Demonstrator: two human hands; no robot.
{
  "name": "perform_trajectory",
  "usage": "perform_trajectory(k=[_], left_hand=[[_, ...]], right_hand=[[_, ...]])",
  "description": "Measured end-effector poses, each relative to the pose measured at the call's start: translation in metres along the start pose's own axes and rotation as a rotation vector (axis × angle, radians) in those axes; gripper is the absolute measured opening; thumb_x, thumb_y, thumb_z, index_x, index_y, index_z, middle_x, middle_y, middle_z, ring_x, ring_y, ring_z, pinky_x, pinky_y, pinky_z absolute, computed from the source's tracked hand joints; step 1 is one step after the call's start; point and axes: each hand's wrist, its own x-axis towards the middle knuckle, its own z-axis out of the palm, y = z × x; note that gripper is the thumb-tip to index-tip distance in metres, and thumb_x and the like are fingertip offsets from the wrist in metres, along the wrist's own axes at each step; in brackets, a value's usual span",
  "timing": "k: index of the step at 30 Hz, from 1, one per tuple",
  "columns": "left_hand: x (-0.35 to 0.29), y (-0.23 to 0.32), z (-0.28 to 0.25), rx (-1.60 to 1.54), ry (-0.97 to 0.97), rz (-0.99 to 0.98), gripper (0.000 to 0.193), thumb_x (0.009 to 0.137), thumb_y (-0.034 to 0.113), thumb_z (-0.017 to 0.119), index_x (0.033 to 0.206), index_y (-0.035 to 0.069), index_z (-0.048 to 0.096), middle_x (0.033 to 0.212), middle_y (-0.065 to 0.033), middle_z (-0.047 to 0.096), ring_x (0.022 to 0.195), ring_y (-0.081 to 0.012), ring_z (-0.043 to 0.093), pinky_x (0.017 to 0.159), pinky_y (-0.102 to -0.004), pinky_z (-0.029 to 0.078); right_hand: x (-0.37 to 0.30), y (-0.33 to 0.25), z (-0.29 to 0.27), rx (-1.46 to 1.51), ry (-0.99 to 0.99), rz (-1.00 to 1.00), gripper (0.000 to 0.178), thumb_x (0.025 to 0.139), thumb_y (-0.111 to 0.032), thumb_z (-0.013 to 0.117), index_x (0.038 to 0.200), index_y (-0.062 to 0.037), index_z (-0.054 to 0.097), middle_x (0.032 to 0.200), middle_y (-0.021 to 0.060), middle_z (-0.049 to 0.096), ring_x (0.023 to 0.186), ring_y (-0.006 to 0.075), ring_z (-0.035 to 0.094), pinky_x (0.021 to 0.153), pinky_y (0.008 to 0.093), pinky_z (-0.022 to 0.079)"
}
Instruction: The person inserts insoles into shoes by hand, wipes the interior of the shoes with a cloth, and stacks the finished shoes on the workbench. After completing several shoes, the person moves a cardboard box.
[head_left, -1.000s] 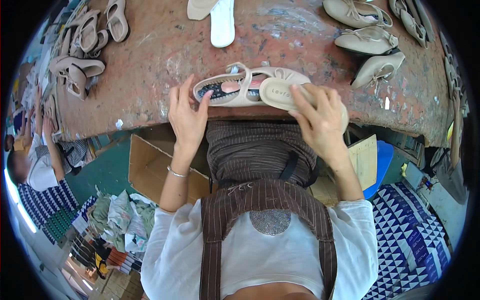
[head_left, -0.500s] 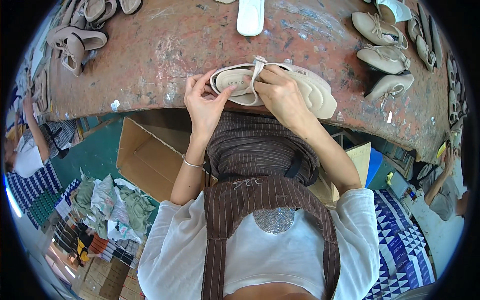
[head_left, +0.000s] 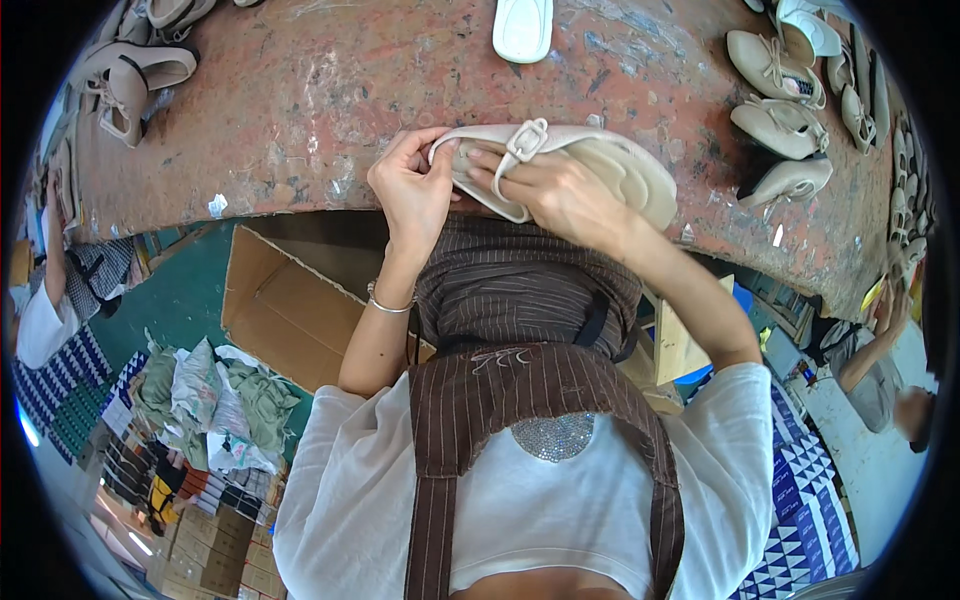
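- Left hand (head_left: pixel 412 190) is gripping one end of a beige shoe (head_left: pixel 575 138), its thumb pressing against the rim and its fingers curling around the outside.
- Right hand (head_left: pixel 560 190) is reaching under the strap (head_left: pixel 497 180), its fingers extending into the opening; whether they are pinching anything inside is staying hidden.
- Shoe and hands are meeting at the near edge of the worn table (head_left: pixel 640 70), close before the apron; I cannot tell whether the sole is touching the wood.
- A pale contoured piece (head_left: pixel 640 185) is showing at the other end, partly hidden by the right hand; its being a loose insole is looking likely.
- Judging by its thin walls, the shoe is probably weighing little and flexing softly, with the rim giving under a thumb.
- The narrow strap and its buckle (head_left: pixel 527 140) are looking like the delicate parts, so pulling there would be risking strain; the rounded end and the sides are offering better holds.
- More beige shoes (head_left: pixel 780 130) are standing toward the right.
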Motion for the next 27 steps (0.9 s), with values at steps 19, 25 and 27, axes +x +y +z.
perform_trajectory(k=[19,25,27], left_hand=[[-0.062,0.042,0.051,0.648,-0.267,0.307,0.021,0.081,0.017,0.073,0.078,0.004,0.056,0.065,-0.0130,0.063,0.057,-0.0344,0.062,0.055,-0.0438,0.049],[-0.091,0.035,0.076,0.720,-0.354,0.774,0.053,0.074,0.016,0.074,0.122,-0.002,0.060,0.128,-0.0190,0.056,0.130,-0.0395,0.045,0.107,-0.0573,0.034],[-0.087,0.021,0.088,0.845,-0.435,0.740,0.062,0.076,0.020,0.072,0.132,-0.002,0.055,0.137,-0.0188,0.051,0.138,-0.0389,0.037,0.112,-0.0640,0.022]], right_hand=[[0.007,0.024,-0.106,0.079,0.673,0.776,0.080,0.079,-0.018,0.080,0.143,0.0066,0.039,0.117,0.0288,0.063,0.109,0.0399,0.062,0.091,0.0387,0.050],[-0.042,-0.041,-0.049,-0.193,0.267,0.566,0.026,0.076,0.003,0.060,0.101,0.0003,0.055,0.126,0.0265,0.060,0.124,0.0405,0.056,0.117,0.0622,0.019],[-0.040,-0.035,-0.030,-0.352,0.322,0.556,0.025,0.080,0.001,0.057,0.105,0.0008,0.055,0.127,0.0250,0.061,0.125,0.0378,0.056,0.118,0.0592,0.018]])
